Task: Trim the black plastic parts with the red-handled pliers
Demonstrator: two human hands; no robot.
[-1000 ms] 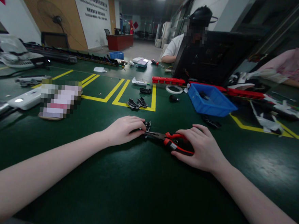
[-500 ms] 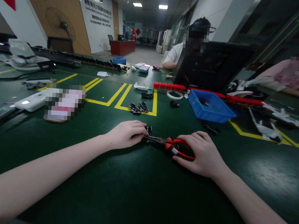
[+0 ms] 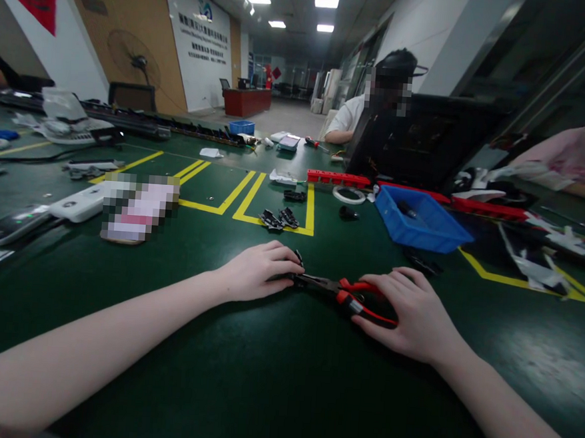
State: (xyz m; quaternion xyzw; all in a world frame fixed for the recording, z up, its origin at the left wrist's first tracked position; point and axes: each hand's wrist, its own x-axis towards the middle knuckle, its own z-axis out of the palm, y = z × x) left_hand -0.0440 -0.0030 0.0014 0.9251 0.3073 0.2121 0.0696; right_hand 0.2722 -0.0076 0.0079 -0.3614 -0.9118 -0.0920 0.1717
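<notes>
My left hand (image 3: 263, 270) pinches a small black part (image 3: 298, 258) just above the green table; the fingers cover most of it. Red-and-black long-nose pliers (image 3: 362, 298) are in my right hand (image 3: 411, 314), fingers wrapped round the handles. Their jaws point left and meet the black part at my left fingertips; whether they grip it I cannot tell. Beyond my hands lie small black and silver parts (image 3: 280, 218), inside a yellow-taped outline. Another black piece (image 3: 295, 196) sits just behind them.
A blue bin (image 3: 417, 218) with dark items stands right of centre, a black part (image 3: 422, 261) before it. A white ring (image 3: 349, 195) and a red strip (image 3: 338, 178) lie behind. At left are a phone (image 3: 140, 208) and a white device (image 3: 91, 198). A person (image 3: 347, 119) sits opposite.
The whole view has shifted slightly, so everything appears a little further right and lower. The black part seems turned in my left fingers, with less of it showing. Both hands keep their hold.
</notes>
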